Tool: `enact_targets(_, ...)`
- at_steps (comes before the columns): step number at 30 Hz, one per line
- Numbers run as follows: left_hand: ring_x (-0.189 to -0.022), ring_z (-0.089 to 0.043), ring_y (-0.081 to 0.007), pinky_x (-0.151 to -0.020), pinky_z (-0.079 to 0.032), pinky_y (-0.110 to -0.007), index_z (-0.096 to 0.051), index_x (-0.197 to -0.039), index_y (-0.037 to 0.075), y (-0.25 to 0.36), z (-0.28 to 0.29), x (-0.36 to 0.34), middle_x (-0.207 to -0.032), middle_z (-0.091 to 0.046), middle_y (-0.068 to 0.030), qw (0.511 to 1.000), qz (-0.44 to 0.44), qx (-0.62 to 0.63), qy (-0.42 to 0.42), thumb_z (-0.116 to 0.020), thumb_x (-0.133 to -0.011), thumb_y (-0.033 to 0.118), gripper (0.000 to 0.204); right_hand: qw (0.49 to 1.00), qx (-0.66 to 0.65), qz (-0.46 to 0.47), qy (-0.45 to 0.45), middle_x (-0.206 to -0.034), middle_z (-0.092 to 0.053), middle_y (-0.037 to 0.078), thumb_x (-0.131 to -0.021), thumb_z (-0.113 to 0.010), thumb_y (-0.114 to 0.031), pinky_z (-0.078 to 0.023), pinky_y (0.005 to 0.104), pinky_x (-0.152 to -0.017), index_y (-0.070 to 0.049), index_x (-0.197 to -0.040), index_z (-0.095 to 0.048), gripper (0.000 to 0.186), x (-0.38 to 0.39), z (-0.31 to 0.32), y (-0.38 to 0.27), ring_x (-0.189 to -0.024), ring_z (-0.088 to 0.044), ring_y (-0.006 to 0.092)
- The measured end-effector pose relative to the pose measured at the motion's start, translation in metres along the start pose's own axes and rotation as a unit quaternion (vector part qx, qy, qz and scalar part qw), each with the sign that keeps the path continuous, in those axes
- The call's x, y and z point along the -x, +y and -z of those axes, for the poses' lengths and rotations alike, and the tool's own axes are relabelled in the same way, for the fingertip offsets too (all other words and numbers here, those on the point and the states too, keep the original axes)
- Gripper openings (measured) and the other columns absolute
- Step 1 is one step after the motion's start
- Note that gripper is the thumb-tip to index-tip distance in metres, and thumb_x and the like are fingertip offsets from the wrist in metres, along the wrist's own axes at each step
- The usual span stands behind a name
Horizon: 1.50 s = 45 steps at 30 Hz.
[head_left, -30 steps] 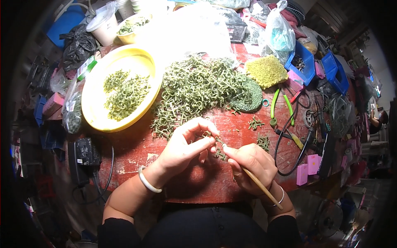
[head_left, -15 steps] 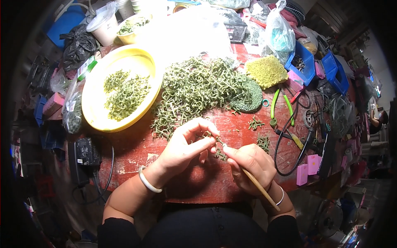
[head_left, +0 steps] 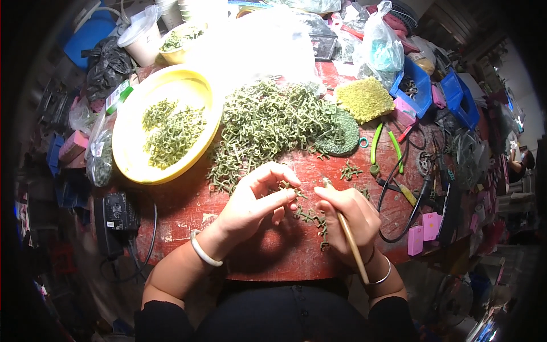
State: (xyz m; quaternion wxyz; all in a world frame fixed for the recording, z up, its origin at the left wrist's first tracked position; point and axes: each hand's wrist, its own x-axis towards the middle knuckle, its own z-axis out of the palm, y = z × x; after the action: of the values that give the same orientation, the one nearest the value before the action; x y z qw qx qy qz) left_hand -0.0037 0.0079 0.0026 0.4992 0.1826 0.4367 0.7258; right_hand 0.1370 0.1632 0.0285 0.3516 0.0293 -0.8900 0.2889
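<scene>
My left hand (head_left: 256,199) is closed in a pinch on a small green hook-shaped piece (head_left: 300,194); more green bits show between its fingers. Just to its right, my right hand (head_left: 350,219) grips a slender wooden stick (head_left: 354,248) like a pen. The stick's pale tip (head_left: 326,181) points up and stands apart from the left hand. On the red table between and below the hands lie several loose green pieces (head_left: 310,216). Beyond the hands spreads a large heap of similar green pieces (head_left: 273,122), with a round green textured pad (head_left: 342,134) at its right edge.
A yellow basin (head_left: 122,145) with more green pieces stands at left. Rightward are a yellow sponge-like block (head_left: 364,100), green-handled pliers (head_left: 396,151), a black cable (head_left: 382,214), pink blocks (head_left: 431,225) and blue bins (head_left: 420,94). A black power box (head_left: 119,211) sits front left. Glare whitens the back.
My right hand has drawn the stick's tip away from the piece, and the stick stands steeper. My left hand has stayed nearly still. Loose pieces beside the right hand now show.
</scene>
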Motion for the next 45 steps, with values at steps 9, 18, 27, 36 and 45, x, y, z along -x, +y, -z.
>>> enact_targets(9,-0.077,-0.061,-0.006,-0.054,-0.044,-0.018,-0.061,-0.112,0.008,-0.003,0.002,-0.001,-0.101,-0.063,-0.0008,0.999,-0.017,-0.025,-0.014,-0.067,-0.095,0.007,0.017,0.998,0.008,-0.044,-0.032,-0.081,-0.063,0.011,-0.079,-0.076,0.005,-0.049,0.0352,-0.064,-0.002,-0.097,-0.066,0.021,-0.001,-0.005,-0.001,-0.071,-0.06,0.0267)
enact_targets(18,-0.082,-0.056,-0.0065,-0.059,-0.042,-0.019,-0.056,-0.127,0.006,0.009,-0.007,0.001,-0.113,-0.061,-0.0045,0.999,0.031,0.024,-0.024,-0.066,-0.092,0.0,0.036,0.996,-0.007,-0.088,-0.011,-0.082,-0.061,0.012,-0.08,-0.074,0.004,-0.051,0.0368,-0.065,0.0,-0.098,-0.066,0.021,-0.002,-0.002,-0.003,-0.073,-0.062,0.0291)
enact_targets(27,-0.083,-0.056,-0.006,-0.059,-0.041,-0.018,-0.059,-0.124,0.004,0.005,-0.004,0.0,-0.118,-0.061,-0.0048,0.997,0.002,-0.07,-0.02,-0.066,-0.093,-0.001,0.033,0.99,-0.058,-0.123,-0.027,-0.084,-0.063,0.012,-0.08,-0.074,0.004,-0.052,0.0362,-0.066,-0.001,-0.096,-0.066,0.018,-0.003,-0.001,-0.005,-0.073,-0.064,0.0285)
enact_targets(36,-0.072,-0.054,-0.0008,-0.054,-0.038,-0.017,-0.067,-0.11,0.007,0.002,-0.002,-0.001,-0.092,-0.064,0.0033,0.998,-0.013,-0.057,-0.027,-0.068,-0.096,0.008,0.014,0.987,-0.079,-0.13,-0.054,-0.084,-0.062,0.014,-0.091,-0.07,-0.011,-0.051,0.0352,-0.066,0.0,-0.101,-0.065,0.016,-0.001,0.001,0.0,-0.072,-0.063,0.0279)
enact_targets(45,-0.093,-0.064,-0.0128,-0.078,-0.054,-0.026,-0.065,-0.111,0.002,0.001,0.0,0.0,-0.113,-0.066,-0.0078,0.998,0.009,-0.06,-0.006,-0.066,-0.093,0.0,0.018,0.988,-0.151,-0.041,0.019,-0.09,-0.066,0.014,-0.095,-0.067,-0.01,-0.052,0.0328,-0.068,0.003,-0.113,-0.065,0.023,-0.004,0.008,0.002,-0.074,-0.064,0.0238)
